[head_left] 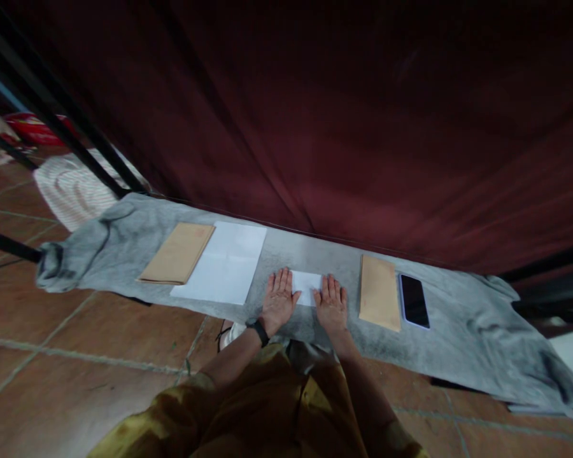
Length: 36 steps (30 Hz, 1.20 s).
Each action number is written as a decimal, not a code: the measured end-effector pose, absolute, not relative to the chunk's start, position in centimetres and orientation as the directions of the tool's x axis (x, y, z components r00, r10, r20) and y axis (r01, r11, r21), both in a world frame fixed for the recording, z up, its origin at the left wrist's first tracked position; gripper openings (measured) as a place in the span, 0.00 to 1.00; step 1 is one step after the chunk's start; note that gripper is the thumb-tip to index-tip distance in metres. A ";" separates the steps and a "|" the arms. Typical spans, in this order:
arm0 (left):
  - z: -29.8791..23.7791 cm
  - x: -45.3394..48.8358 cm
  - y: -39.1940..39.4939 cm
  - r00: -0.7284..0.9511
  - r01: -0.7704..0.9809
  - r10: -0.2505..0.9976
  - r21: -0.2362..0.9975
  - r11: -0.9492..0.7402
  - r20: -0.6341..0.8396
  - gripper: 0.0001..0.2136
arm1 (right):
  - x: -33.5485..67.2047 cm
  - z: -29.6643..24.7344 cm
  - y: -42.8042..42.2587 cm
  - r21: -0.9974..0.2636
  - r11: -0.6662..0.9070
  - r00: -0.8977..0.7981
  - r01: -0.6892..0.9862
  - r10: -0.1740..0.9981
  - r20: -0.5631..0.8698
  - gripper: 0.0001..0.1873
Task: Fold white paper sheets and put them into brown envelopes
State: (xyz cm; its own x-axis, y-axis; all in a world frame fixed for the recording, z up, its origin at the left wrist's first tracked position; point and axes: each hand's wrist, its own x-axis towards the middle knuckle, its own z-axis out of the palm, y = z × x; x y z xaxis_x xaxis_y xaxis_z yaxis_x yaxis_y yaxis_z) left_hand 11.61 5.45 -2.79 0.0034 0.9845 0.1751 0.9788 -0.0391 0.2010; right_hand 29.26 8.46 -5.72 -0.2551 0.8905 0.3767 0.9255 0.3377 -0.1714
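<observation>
A small white folded paper (307, 288) lies flat in front of me on the grey cloth. My left hand (279, 299) rests flat on its left end, fingers stretched out and pointing away from me. On its right end lies my right hand (331, 303), likewise flat with the fingers extended. To the left of my hands are white paper sheets (229, 264), and beyond them a stack of brown envelopes (177, 253). Just right of my right hand sits another brown envelope (379, 292), with a phone (414, 301) beside it, its screen dark.
The grey cloth (468, 337) covers a long narrow surface and bunches up at both ends. Behind it hangs a dark red curtain (315, 159). Dark metal bars (83, 146) and a striped cloth (79, 187) are at the left. Brown floor tiles (109, 331) lie below.
</observation>
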 end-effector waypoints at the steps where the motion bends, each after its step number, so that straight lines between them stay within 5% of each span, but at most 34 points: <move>1: -2.7 12.0 5.4 0.032 0.978 0.978 0.194 -0.073 0.205 0.30 | 29.3 -5.7 8.4 -0.167 0.341 -0.260 0.925 0.890 0.375 0.31; 8: -2.6 13.9 4.6 0.423 0.882 0.883 0.129 -0.453 0.205 0.28 | 29.7 -5.3 8.1 -0.135 0.363 -0.312 0.922 0.902 0.299 0.30; 36: -3.1 11.7 3.6 0.392 0.885 0.906 0.204 -0.419 0.159 0.33 | 31.8 -5.6 7.7 -0.133 0.300 -0.234 0.945 0.899 0.369 0.32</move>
State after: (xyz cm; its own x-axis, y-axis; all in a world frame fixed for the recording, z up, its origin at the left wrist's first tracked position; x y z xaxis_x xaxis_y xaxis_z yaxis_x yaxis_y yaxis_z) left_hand 11.66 3.62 -3.09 0.3920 0.9061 0.1590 0.8849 -0.4187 0.2043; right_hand 31.76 7.69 -5.61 -0.2343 0.8994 0.3690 0.9445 0.3004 -0.1325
